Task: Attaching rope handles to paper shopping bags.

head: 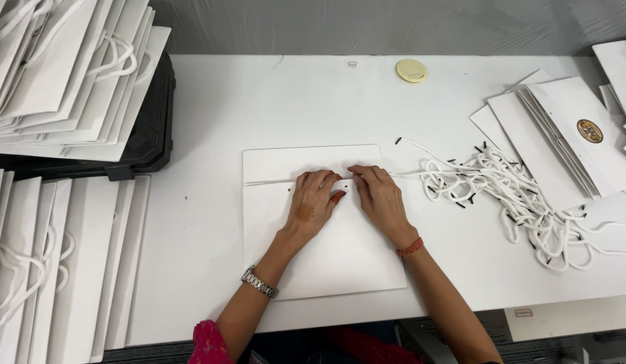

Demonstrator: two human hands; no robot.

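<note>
Pressing flat white paper bag point(326, 249) at table point(212, 121) centre: left hand point(311, 202), fingers spread, released, on fold. Right hand point(377, 195) pinching white cord point(411, 173) at bag's punched hole. Loose cord pile point(522, 202) right; finished bags point(64, 74) stacked left.

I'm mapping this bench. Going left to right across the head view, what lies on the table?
Bag stacks → flat bag under left hand → right hand → cord pile → unstrung bags.
</note>
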